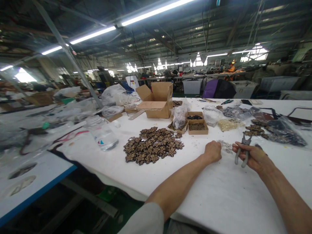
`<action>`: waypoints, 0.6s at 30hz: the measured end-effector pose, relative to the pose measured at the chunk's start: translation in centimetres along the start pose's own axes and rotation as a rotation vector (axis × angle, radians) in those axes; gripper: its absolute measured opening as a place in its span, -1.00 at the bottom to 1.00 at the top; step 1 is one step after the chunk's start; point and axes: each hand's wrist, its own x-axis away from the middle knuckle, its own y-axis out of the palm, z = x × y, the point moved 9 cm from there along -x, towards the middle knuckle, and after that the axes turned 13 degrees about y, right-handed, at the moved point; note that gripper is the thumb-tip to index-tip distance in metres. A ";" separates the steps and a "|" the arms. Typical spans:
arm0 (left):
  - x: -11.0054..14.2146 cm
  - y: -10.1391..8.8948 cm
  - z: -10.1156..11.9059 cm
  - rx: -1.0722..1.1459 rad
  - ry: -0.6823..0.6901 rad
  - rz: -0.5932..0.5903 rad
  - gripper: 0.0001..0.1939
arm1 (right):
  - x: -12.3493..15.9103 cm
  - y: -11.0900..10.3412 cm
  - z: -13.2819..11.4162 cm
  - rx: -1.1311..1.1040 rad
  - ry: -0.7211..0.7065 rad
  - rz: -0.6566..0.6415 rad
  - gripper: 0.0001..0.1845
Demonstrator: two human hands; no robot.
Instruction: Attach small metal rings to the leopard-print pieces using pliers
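Observation:
My right hand [255, 158] is wrapped around a pair of pliers [245, 151], whose jaws point up and away from me. My left hand [213, 151] is closed and rests on the white table beside a small heap of tiny silvery metal pieces [226, 147]. Whatever its fingers hold, if anything, is hidden. A pile of flower-shaped leopard-print pieces [153, 144] with dark edges lies to the left of my left forearm. Beyond my hands stand small cardboard trays [198, 132] with small brassy parts, and a bag of pale gold pieces [229, 125].
An open cardboard box [157, 109] stands at the back of the table [195, 182]. A large clear plastic jug [103, 135] is on the left. Plastic bags [290, 133] and more leopard-print pieces [255, 128] lie at the right. A blue-edged table [56, 180] adjoins on the left.

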 end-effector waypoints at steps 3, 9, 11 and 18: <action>-0.1 0.5 0.0 0.033 0.027 0.013 -0.58 | 0.1 0.5 0.0 0.067 -0.026 -0.019 -0.66; 0.7 -2.9 -4.7 0.495 -0.103 0.419 -0.87 | 2.2 4.3 0.8 0.303 -0.080 -0.110 -0.61; 1.7 -3.1 -7.8 0.790 -0.250 0.567 -0.93 | 2.6 5.9 1.8 0.382 -0.079 -0.154 -0.60; 3.2 -2.1 -10.8 1.114 -0.298 0.701 -0.86 | 2.0 7.6 2.1 0.844 -0.398 0.009 -0.65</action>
